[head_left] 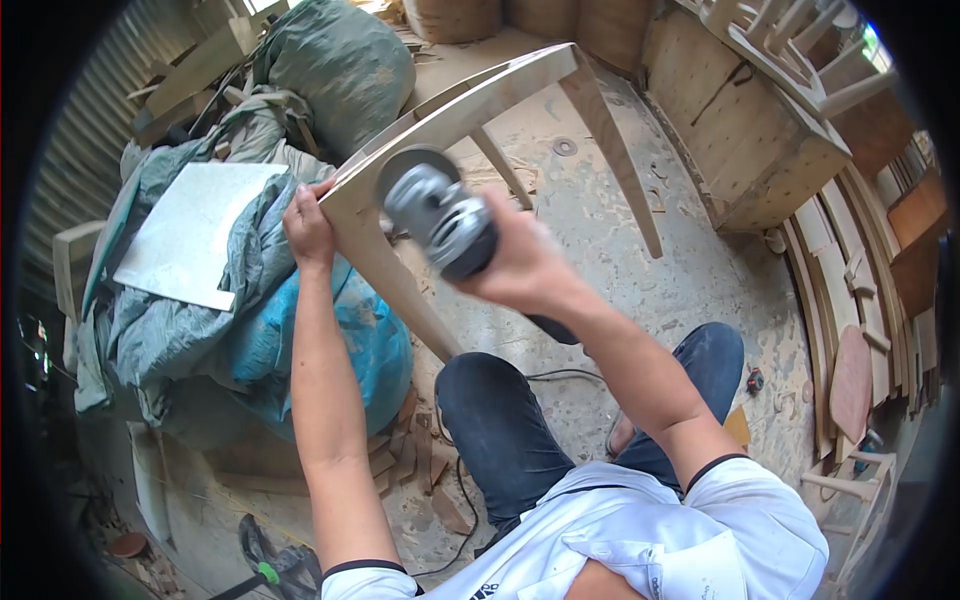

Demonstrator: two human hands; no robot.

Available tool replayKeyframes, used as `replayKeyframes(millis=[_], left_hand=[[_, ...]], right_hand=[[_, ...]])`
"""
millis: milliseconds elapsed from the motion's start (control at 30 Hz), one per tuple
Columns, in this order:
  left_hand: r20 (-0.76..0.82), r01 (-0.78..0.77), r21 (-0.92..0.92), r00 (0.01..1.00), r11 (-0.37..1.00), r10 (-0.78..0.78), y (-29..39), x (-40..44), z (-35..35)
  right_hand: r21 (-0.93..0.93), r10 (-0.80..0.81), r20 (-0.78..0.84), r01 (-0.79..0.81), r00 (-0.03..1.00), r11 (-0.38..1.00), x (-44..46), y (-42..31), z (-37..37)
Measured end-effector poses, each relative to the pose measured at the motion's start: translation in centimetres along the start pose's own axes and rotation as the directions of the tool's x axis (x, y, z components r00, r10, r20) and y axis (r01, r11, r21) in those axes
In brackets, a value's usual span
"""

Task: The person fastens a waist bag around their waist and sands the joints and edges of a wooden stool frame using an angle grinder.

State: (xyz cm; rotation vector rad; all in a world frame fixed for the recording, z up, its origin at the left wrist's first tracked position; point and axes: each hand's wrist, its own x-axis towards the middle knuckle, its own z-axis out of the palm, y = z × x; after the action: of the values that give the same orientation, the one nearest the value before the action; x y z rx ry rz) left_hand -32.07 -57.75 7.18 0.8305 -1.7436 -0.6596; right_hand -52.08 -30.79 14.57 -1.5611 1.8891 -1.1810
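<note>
A wooden table frame (pixel 470 110) with tapered legs stands tilted in front of me. My left hand (pixel 308 230) grips its near left corner, with the fingers partly hidden behind the wood. In my right hand (pixel 530 265) is an angle grinder (pixel 435 215), slightly blurred by motion. Its round disc (pixel 412 160) overlaps the frame's near corner in this view; whether it touches the wood I cannot tell. The grinder's dark rear end (pixel 553 328) shows below my wrist.
Large green sacks (pixel 335 75) and a blue sack (pixel 350 350) crowd the left, with a white board (pixel 195 235) on top. A wooden cabinet (pixel 745 130) and stacked planks (pixel 845 300) line the right. A black cable (pixel 565 375) crosses the floor near my legs.
</note>
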Motion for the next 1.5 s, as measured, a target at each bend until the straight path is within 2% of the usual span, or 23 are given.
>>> replayKeyframes(millis=[100,233,267,333,400,467,533,600,667,700,733,800,833,900,1000,1067,1167,1267,1300,1333,1400,1433,1500], left_hand=[[0.04,0.039,-0.041,0.999,0.998,-0.037,-0.3,0.3,-0.2],[0.035,0.016,-0.123,0.999,0.992,-0.011,-1.4,0.5,0.0],[0.038,0.022,-0.126,0.999,0.992,-0.018,-1.3,0.4,0.1],[0.037,0.034,-0.124,0.999,0.992,-0.03,-0.6,0.2,0.1],[0.04,0.041,-0.09,0.999,0.995,-0.037,-0.6,0.3,0.0],[0.031,0.031,-0.072,0.999,0.997,-0.028,-0.5,-0.1,-0.1],[0.012,-0.001,-0.065,1.0,0.998,0.002,-0.5,0.1,0.1],[-0.005,0.026,-0.089,1.0,0.996,-0.027,-0.7,0.1,0.1],[-0.003,0.052,-0.121,0.999,0.991,-0.053,-0.6,0.1,0.2],[0.003,0.045,-0.077,0.999,0.996,-0.045,0.0,0.0,0.1],[0.015,0.057,-0.08,0.998,0.995,-0.056,0.0,0.0,-0.1],[0.041,0.08,-0.097,0.996,0.992,-0.076,0.5,0.1,-0.1],[0.054,0.054,-0.044,0.997,0.998,-0.051,1.2,-0.1,-0.1],[0.048,0.081,-0.074,0.996,0.994,-0.078,1.4,-0.1,0.2],[0.052,0.107,-0.08,0.993,0.991,-0.103,1.4,-0.1,-0.2],[0.067,0.099,-0.099,0.993,0.99,-0.093,0.4,0.0,-0.3],[0.064,0.114,-0.123,0.992,0.986,-0.107,0.5,0.0,-0.3],[0.081,0.08,-0.007,0.994,0.997,-0.079,0.3,0.3,-0.8],[0.111,0.19,-0.034,0.977,0.981,-0.185,0.9,0.6,-1.1],[0.165,0.103,0.037,0.98,0.994,-0.108,3.3,0.9,-0.8],[0.291,-0.077,0.164,0.956,0.984,0.027,8.6,0.9,1.0],[0.343,-0.275,0.164,0.916,0.947,0.206,11.5,0.8,2.6],[0.361,-0.353,0.461,0.913,0.814,0.191,16.3,0.1,5.9]], right_hand=[[0.022,-0.089,-0.015,0.089,0.996,0.996,0.2,0.2,1.1],[0.137,-0.001,-0.113,0.017,0.994,0.99,0.7,1.6,-2.1],[0.201,0.07,-0.109,-0.047,0.992,0.978,0.9,2.0,-3.3],[0.297,-0.034,-0.221,0.1,0.975,0.95,1.6,4.1,-4.8],[0.308,-0.02,-0.265,0.105,0.964,0.945,2.2,5.3,-6.9],[0.427,0.12,-0.28,0.012,0.953,0.904,2.7,6.6,-8.4],[0.491,0.12,-0.327,0.061,0.937,0.869,2.6,6.7,-8.4],[0.359,-0.02,-0.33,0.145,0.944,0.922,1.7,5.8,-7.4],[0.32,-0.036,-0.113,0.071,0.993,0.945,1.0,4.9,-5.4],[0.139,-0.05,-0.049,0.057,0.998,0.989,1.0,4.3,-4.3],[0.142,-0.035,0.045,0.028,0.998,0.989,0.8,2.7,-4.1],[0.097,-0.142,0.06,0.136,0.988,0.986,1.3,2.5,-2.2],[0.092,-0.136,0.05,0.131,0.989,0.987,1.4,2.7,-2.4],[0.088,-0.128,0.038,0.124,0.991,0.988,1.4,2.7,-2.9],[0.187,-0.064,-0.057,0.074,0.996,0.98,1.5,4.0,-5.3],[0.223,0.001,-0.037,0.008,0.999,0.975,2.0,5.4,-6.6],[0.31,0.006,-0.213,0.061,0.977,0.949,3.1,7.5,-8.3],[0.481,0.139,-0.244,-0.004,0.96,0.877,3.0,9.1,-11.6],[0.571,0.155,-0.241,0.011,0.958,0.821,2.4,10.1,-12.4],[0.653,0.168,-0.235,0.027,0.957,0.756,1.7,11.0,-13.1],[0.626,0.192,-0.339,0.068,0.921,0.777,-0.3,12.5,-13.8],[0.627,0.172,-0.324,0.075,0.93,0.775,-1.6,13.1,-14.4],[0.649,0.191,-0.329,0.075,0.925,0.757,-3.8,14.0,-15.0]])
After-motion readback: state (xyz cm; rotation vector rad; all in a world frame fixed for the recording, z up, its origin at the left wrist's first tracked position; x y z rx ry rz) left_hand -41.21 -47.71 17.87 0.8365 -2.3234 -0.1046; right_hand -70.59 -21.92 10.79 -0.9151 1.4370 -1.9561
